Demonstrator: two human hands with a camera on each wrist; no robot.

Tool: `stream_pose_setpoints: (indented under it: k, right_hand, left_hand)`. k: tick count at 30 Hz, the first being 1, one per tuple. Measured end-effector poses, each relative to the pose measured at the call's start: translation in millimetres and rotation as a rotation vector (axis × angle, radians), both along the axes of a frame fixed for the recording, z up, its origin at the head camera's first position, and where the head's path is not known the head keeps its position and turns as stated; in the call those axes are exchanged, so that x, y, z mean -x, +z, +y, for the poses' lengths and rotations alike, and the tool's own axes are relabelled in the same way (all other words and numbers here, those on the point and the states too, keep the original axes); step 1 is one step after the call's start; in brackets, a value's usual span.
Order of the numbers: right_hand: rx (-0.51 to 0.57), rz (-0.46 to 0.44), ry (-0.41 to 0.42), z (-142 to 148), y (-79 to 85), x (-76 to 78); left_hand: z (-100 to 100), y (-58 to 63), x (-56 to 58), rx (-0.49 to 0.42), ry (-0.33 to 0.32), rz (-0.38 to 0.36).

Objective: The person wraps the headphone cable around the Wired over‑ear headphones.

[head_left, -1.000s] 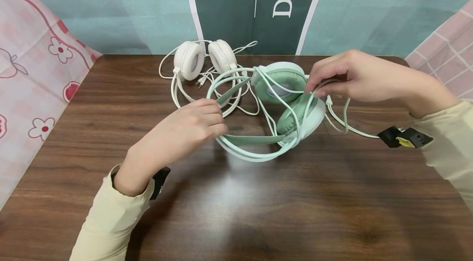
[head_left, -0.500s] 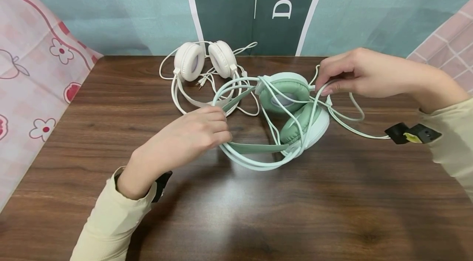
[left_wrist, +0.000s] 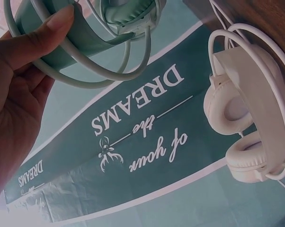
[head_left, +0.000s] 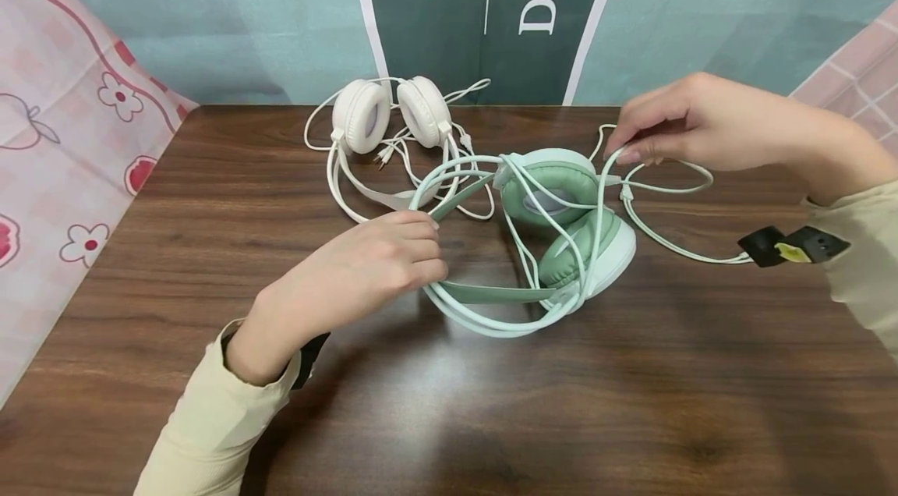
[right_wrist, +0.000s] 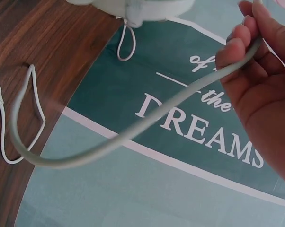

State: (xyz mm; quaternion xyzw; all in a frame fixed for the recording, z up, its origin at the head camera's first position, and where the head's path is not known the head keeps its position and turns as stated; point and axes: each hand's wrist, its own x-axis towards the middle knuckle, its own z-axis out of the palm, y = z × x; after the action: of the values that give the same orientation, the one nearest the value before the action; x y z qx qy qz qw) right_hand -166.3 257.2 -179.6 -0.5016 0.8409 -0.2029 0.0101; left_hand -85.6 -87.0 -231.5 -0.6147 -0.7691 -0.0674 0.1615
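In the left hand (head_left: 358, 260), I see the mint headphones (head_left: 557, 268) gripped by their headband (head_left: 498, 295), ear cups (head_left: 616, 256) toward the right hand (head_left: 680, 125). That hand, just past the cups, pinches their cable (right_wrist: 133, 130) between thumb and fingers. Beyond the left grip, I make out white headphones (head_left: 423, 114) lying on the table (head_left: 421, 426).

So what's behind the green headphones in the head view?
The white headphones, on the brown table, beyond and to the left. Part of their headband is covered by the left hand and green headphones, so that stretch can't be seen.
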Motion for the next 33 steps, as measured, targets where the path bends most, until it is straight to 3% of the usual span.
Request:
stream_pose_setpoints:
  k: [4, 11, 13, 16, 23, 25, 30, 33]
  right_hand:
    - [0.002, 0.008, -0.064, -1.8, 0.9, 0.0]
    - [0.014, -0.067, -0.432, -8.2, 2.7, -6.6]
    - [0.018, -0.090, -0.489, -9.1, 2.6, -6.8]
    - [0.015, -0.096, -0.469, -8.8, 1.3, -5.6]
    - [0.000, -0.010, -0.159, -2.7, -2.0, 1.9]
    - [-0.005, -0.005, -0.176, -2.1, -2.8, 2.9]
    - [-0.035, -0.028, -0.394, -1.1, -4.8, 2.2]
    - [-0.021, -0.016, -0.396, -0.4, -7.1, 3.4]
  left_hand:
    - [-0.1, -0.2, -1.0, -0.002, -0.005, -0.015]
    - [0.3, -1.9, -0.8, -0.030, -0.041, -0.087]
    - [1.2, -2.6, -0.8, -0.039, -0.057, -0.101]
    - [3.1, -2.8, -1.4, -0.047, -0.077, -0.109]
    - [6.2, -2.8, -2.8, -0.060, -0.107, -0.107]
    - [7.1, -2.7, -3.0, -0.062, -0.111, -0.106]
    - [9.2, -2.1, -2.3, -0.063, -0.119, -0.108]
    - [10.4, -1.8, -0.6, -0.069, -0.127, -0.118]
